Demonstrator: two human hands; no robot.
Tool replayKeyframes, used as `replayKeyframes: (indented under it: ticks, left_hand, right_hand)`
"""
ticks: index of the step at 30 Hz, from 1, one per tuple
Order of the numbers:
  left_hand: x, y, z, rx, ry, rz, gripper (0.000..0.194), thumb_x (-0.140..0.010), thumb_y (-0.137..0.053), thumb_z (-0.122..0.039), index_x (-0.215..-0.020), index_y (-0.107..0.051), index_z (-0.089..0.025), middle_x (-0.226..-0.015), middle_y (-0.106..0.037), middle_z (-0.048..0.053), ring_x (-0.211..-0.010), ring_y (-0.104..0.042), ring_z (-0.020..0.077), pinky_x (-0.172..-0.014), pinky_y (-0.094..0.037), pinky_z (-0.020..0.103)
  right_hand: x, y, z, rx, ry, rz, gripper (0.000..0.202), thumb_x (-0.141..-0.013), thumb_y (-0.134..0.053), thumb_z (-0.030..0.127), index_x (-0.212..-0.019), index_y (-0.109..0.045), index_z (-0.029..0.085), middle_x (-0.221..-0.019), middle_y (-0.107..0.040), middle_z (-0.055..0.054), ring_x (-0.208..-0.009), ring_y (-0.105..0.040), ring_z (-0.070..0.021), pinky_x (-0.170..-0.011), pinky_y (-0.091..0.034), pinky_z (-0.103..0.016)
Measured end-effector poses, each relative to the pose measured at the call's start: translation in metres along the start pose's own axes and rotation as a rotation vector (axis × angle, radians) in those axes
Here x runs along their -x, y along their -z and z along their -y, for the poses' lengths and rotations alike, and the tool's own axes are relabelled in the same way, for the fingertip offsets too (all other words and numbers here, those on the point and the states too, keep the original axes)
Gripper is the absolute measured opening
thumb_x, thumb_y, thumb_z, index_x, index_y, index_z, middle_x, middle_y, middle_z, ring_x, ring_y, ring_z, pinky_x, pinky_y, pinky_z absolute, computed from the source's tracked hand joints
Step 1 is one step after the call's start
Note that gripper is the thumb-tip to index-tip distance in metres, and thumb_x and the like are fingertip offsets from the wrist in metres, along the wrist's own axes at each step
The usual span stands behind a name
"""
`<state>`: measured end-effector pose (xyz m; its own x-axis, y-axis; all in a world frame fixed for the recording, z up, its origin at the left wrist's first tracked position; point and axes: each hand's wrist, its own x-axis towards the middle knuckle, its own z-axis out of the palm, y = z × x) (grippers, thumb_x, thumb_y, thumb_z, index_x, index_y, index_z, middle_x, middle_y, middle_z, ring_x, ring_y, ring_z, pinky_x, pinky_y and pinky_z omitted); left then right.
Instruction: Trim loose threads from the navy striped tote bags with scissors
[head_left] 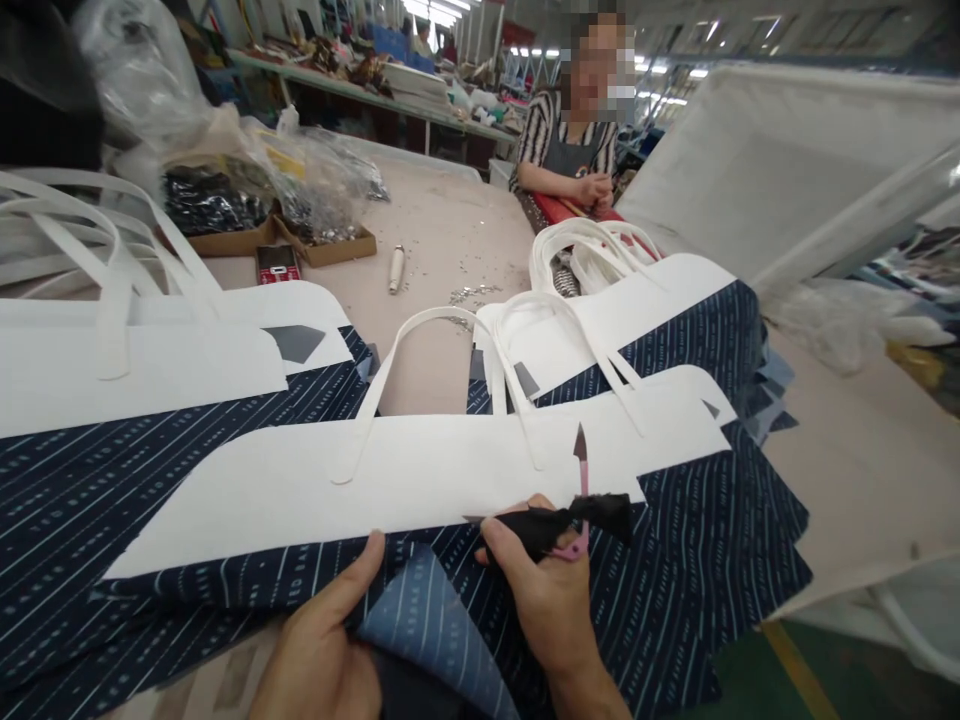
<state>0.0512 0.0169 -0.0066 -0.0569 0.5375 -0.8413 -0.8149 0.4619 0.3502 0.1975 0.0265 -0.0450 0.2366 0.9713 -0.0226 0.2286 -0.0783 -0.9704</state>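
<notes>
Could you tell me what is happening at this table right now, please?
A person's left hand pins the edge of a navy striped bag panel with white trim, while the right hand grips small pink snips, blades pointing up. Similar panels are stacked alongside. A co-worker sits across the table.

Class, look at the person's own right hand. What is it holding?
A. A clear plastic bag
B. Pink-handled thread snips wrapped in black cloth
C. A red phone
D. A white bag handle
B: the right hand grips pink-handled thread snips with black cloth around the grip, blade pointing up over the white panel; the red phone lies far off on the table.
</notes>
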Motion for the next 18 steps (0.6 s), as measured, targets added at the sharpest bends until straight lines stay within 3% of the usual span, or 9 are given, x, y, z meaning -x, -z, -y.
replayKeyframes:
  ticks: [4,9,12,18]
  left_hand:
    - [-0.005,-0.002,-0.002,-0.119,-0.047,-0.068,0.042,-0.085,-0.066,-0.022,-0.127,-0.063,-0.026,-0.118,-0.073,0.007,-0.115,-0.065,0.0276,-0.104,-0.047,0.049]
    - [-0.009,0.006,-0.002,-0.132,-0.054,-0.047,0.048,-0.081,-0.066,-0.013,-0.128,-0.062,-0.022,-0.120,-0.072,0.007,-0.120,-0.061,0.0299,-0.109,-0.041,0.053]
    - [-0.015,0.013,-0.001,-0.145,-0.042,-0.009,0.058,-0.077,-0.068,-0.011,-0.132,-0.059,-0.026,-0.120,-0.072,0.006,-0.123,-0.059,0.0306,-0.110,-0.041,0.052]
    - [-0.020,0.019,-0.001,-0.127,-0.065,-0.041,0.070,-0.077,-0.068,-0.010,-0.140,-0.050,-0.034,-0.117,-0.073,0.000,-0.125,-0.057,0.0290,-0.112,-0.040,0.050]
  right_hand:
    - [0.002,-0.003,-0.002,0.066,0.050,0.021,0.025,-0.083,-0.065,0.031,-0.062,-0.057,0.019,-0.058,-0.058,0.002,-0.056,-0.055,-0.0131,-0.059,-0.046,-0.026]
    - [0.004,-0.003,-0.001,0.065,0.024,0.001,0.025,-0.083,-0.065,0.032,-0.062,-0.058,0.019,-0.056,-0.057,0.003,-0.053,-0.053,-0.0131,-0.056,-0.044,-0.026]
    - [0.002,-0.003,0.001,0.079,0.045,-0.006,0.026,-0.083,-0.064,0.030,-0.060,-0.058,0.019,-0.055,-0.056,0.003,-0.054,-0.054,-0.0129,-0.057,-0.045,-0.025]
    - [0.001,-0.002,0.002,0.096,0.057,-0.015,0.025,-0.083,-0.064,0.027,-0.059,-0.061,0.019,-0.057,-0.060,0.002,-0.055,-0.057,-0.0131,-0.058,-0.048,-0.025]
